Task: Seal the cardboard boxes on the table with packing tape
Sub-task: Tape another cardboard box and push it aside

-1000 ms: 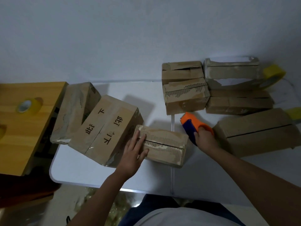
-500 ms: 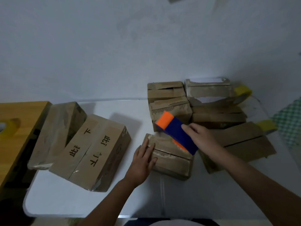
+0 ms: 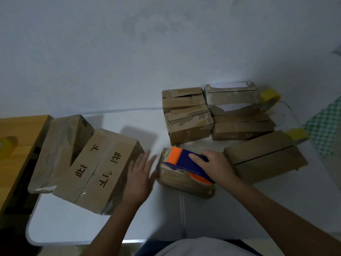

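Right hand (image 3: 216,166) grips the blue-and-orange tape dispenser (image 3: 186,163), fingers curled over its blue body. Dispenser lies flat along the top of the small cardboard box (image 3: 181,179) at counter centre, orange end toward the box's left edge.

Left hand (image 3: 141,174) is released: fingers spread and straight, blurred, hovering just left of the small box, over the right end of the large printed box (image 3: 97,170). Cannot tell whether the fingertips touch either box.

White counter (image 3: 77,224) carries the rest. Large printed box sits tilted at left, clear tape along its seam. A plain taped box (image 3: 60,150) leans beside it, farther left. Behind the small box, a cluster of four worn boxes (image 3: 186,124) stands against the wall. A long flat box (image 3: 265,156) with an open seam lies just right of the right hand.

Yellow tape roll (image 3: 270,99) rests at the cluster's far right; a second yellow roll (image 3: 297,135) peeks out behind the long box. Wooden desk (image 3: 20,145) adjoins on the left, with another yellowish roll (image 3: 6,145) on it.
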Demonstrator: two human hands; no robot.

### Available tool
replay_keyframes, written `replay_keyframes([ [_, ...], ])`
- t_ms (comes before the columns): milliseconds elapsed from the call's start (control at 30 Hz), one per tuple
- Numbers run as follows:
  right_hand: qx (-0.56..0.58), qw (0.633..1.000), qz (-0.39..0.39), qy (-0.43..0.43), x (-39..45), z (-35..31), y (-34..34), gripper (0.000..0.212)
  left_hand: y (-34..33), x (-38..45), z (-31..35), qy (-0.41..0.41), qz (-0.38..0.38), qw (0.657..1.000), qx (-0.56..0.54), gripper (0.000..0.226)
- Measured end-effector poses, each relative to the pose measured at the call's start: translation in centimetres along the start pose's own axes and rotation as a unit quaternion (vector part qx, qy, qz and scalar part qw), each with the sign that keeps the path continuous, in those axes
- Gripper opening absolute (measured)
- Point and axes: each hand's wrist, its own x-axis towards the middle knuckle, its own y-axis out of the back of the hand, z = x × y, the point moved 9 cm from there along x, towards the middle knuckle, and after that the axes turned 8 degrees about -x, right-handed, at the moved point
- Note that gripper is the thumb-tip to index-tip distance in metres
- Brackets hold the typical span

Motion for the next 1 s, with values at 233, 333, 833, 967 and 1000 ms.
replay_keyframes([
  [233,-0.022,1.0,-0.011,0.001,0.6,-1.2,0.0,0.043,1.7,-3.6,-7.4,0.251,-0.054,0.955,0.151,0.074],
  [333,-0.033,0.999,-0.02,0.0,0.8,-1.4,-0.1,0.04,0.5,-1.9,-7.7,0.246,-0.081,0.948,0.185,0.064],
  [833,-0.071,0.997,-0.023,-0.026,1.1,-1.7,-0.4,0.046,3.8,13.4,-8.9,0.199,-0.126,0.972,0.019,0.057],
  [967,-0.077,0.997,-0.023,-0.019,1.2,-1.8,-0.5,0.049,6.0,10.5,-8.4,0.17,-0.062,0.983,-0.024,0.06],
  [1000,-0.073,0.997,-0.019,-0.019,1.2,-1.8,-0.4,0.051,6.6,8.6,-8.9,0.19,-0.035,0.981,-0.012,0.06],
])
